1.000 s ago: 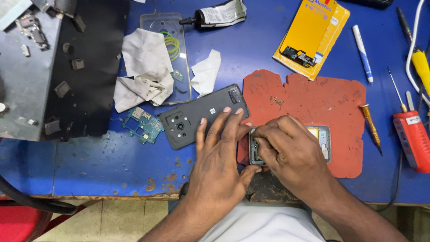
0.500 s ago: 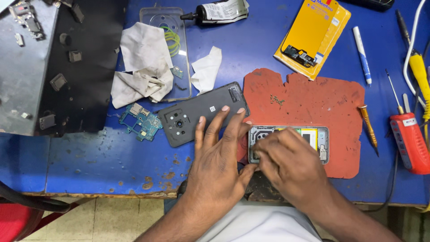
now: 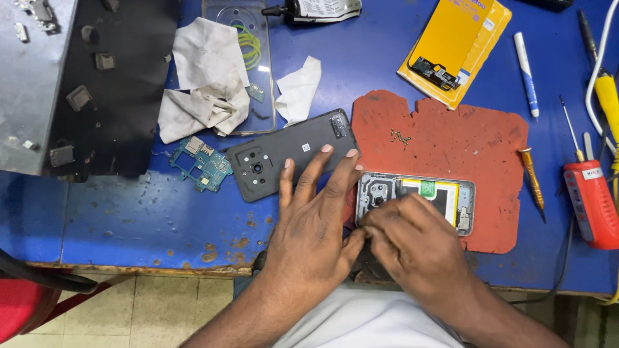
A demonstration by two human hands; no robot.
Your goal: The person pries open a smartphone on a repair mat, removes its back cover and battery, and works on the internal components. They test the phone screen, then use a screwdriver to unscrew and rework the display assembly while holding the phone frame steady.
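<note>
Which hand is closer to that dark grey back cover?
Left. The left hand rests its fingers on the dark grey back cover; the right hand works on the opened phone beside it.

A single head-worn view looks almost straight down from close above the blue bench (image 3: 129, 212). The person's forearms enter from the bottom edge, with the left hand (image 3: 309, 225) and right hand (image 3: 412, 241) low in the centre. A strip of tiled floor (image 3: 161, 309) shows along the lower left edge.
</note>
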